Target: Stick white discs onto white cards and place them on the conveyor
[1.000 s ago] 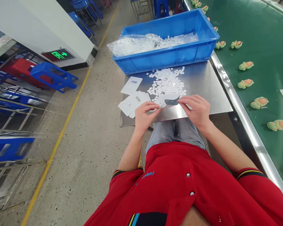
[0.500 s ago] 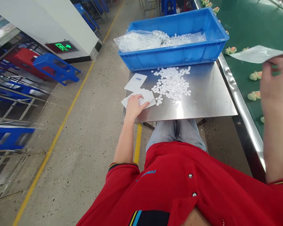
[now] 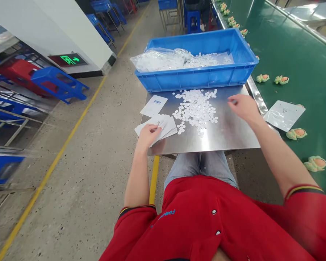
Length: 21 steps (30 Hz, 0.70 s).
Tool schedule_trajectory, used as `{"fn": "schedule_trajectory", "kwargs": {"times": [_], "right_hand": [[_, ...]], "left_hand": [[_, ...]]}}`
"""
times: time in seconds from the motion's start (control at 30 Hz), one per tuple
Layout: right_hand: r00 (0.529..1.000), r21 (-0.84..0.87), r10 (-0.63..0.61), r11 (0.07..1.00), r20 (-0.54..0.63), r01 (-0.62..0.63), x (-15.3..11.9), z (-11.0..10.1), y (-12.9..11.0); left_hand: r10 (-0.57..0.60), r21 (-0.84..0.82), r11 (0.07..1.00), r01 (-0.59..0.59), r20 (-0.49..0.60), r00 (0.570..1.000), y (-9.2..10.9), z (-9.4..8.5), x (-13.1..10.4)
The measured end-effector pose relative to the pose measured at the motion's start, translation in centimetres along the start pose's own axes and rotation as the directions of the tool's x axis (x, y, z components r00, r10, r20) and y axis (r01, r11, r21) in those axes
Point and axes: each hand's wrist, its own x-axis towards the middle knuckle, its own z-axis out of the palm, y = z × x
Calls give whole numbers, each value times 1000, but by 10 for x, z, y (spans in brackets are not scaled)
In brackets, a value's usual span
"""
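Note:
My left hand (image 3: 147,137) rests at the left of the metal table, its thumb and fingers closed on the top white pouch (image 3: 164,127) of a fanned stack. One more white pouch (image 3: 154,105), with a blue mark, lies just behind the stack. Over the table's right side hovers my right hand (image 3: 244,107), with thumb and forefinger apart and nothing seen between them. To its left spreads a loose pile of small white discs (image 3: 197,110). A white pouch with a triangle mark (image 3: 284,115) lies on the green conveyor belt, partly over its metal edge.
At the table's back stands a blue crate (image 3: 198,78) holding a clear plastic bag (image 3: 160,59) and loose white discs. Small green-and-peach figures (image 3: 296,133) lie along the green conveyor belt (image 3: 309,98) on the right. A blue stool (image 3: 58,81) stands beyond the walkway.
My right hand has let go of a white pouch, now on the belt, and come left over the table. My left hand's fingers have closed on the stack's top pouch.

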Motion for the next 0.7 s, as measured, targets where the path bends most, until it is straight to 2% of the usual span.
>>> {"fn": "schedule_trajectory", "kwargs": {"times": [0.07,0.13,0.23,0.33,0.47,0.6,0.7], "right_hand": [[996,7,-68,998,52,68,23,27,-23],[991,14,-104,995,89,104,36,48,-34],[990,35,-77,997,120,73,41,62,-40],[989,59,8,998,151,-17,38,64,-46],[981,169,92,978,170,-121,36,62,-47],[984,383,131,909,118,-167,32,56,-41],[997,619,71,784,-14,-47,18,40,-46]], "left_hand": [[-20,-36,999,20,-8,1000,1,-1,-2],[-31,-51,998,30,-13,999,1,-1,-4],[-18,-42,999,17,-32,999,-2,1,-5],[52,-31,998,-55,-81,995,-8,3,-5],[130,-98,984,-147,-163,978,-10,0,-10],[155,-190,957,-221,-307,939,10,-8,-26],[193,-258,918,-300,-371,908,36,-8,-38]]}}
